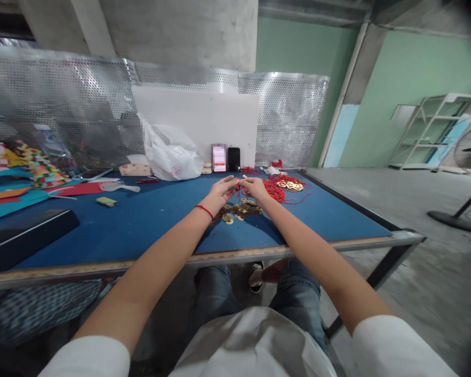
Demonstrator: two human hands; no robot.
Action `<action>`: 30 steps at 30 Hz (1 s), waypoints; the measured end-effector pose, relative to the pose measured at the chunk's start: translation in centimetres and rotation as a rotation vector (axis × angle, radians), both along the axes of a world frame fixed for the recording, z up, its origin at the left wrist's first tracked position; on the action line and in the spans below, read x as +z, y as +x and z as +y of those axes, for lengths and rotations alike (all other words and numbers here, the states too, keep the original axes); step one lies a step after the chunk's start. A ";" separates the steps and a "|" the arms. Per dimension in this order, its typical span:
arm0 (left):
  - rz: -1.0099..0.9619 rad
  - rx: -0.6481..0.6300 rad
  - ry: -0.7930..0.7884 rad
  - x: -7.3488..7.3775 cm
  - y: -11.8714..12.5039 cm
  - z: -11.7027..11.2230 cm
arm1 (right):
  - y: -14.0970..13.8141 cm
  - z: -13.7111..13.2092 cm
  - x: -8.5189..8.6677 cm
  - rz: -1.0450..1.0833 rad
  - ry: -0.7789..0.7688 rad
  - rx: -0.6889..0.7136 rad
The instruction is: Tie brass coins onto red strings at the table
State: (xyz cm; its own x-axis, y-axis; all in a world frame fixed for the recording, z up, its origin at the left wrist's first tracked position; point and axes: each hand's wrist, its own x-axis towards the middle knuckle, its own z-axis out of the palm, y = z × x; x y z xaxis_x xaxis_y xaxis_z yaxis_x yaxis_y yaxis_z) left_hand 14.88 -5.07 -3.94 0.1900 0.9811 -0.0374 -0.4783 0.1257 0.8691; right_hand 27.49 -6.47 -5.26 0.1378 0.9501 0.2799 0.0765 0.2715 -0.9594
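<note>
My left hand [221,191] and my right hand [254,188] meet above the blue table, fingertips pinched close together. Between them runs a red cord [238,189], its loose end hanging down. Both hands grip this cord; whether a coin is threaded on it is too small to tell. Right below my hands lies a loose pile of gold-coloured coins [241,209]. Beyond my right wrist is a tangled heap of red cords [275,189], with more shiny gold coins [290,186] on it.
A white plastic bag [172,157] and two phones [234,158] stand at the back. Leftward are a black box [27,235], a small green item [107,201], coloured paper [8,193] and a white spoon-like piece [120,187]. The table's front edge [235,255] is near my lap.
</note>
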 end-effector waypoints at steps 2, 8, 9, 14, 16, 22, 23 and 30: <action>-0.009 -0.014 -0.009 -0.1 -0.1 0.0 | 0.0 -0.1 0.0 0.028 -0.006 0.008; -0.037 -0.090 -0.005 -0.4 0.1 0.4 | 0.1 0.0 0.0 -0.014 0.056 -0.024; -0.040 -0.099 0.007 -0.4 0.2 0.5 | 0.2 0.1 0.1 -0.040 0.088 -0.039; -0.034 -0.119 0.004 -0.3 0.2 0.5 | 0.5 0.2 0.4 -0.191 0.225 -0.073; -0.035 -0.125 -0.004 -0.3 0.1 0.7 | 0.6 0.2 0.5 -0.251 0.239 -0.074; -0.034 -0.127 -0.019 -0.7 -0.1 1.8 | 0.9 0.2 0.8 -0.412 0.269 -0.091; -0.032 -0.122 -0.024 -0.7 -0.1 1.9 | 0.9 0.2 0.8 -0.442 0.274 -0.096; -0.012 -0.076 -0.074 -0.3 -0.1 1.2 | 0.8 -0.4 0.9 -0.739 0.332 -0.203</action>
State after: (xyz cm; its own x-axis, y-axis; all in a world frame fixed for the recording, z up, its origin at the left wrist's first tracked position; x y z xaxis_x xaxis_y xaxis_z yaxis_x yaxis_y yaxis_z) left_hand 14.75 -3.87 -4.20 0.2651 0.9584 -0.1061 -0.4756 0.2257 0.8502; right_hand 28.32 -6.86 -4.34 -0.0315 0.7787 0.6266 0.7327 0.4444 -0.5154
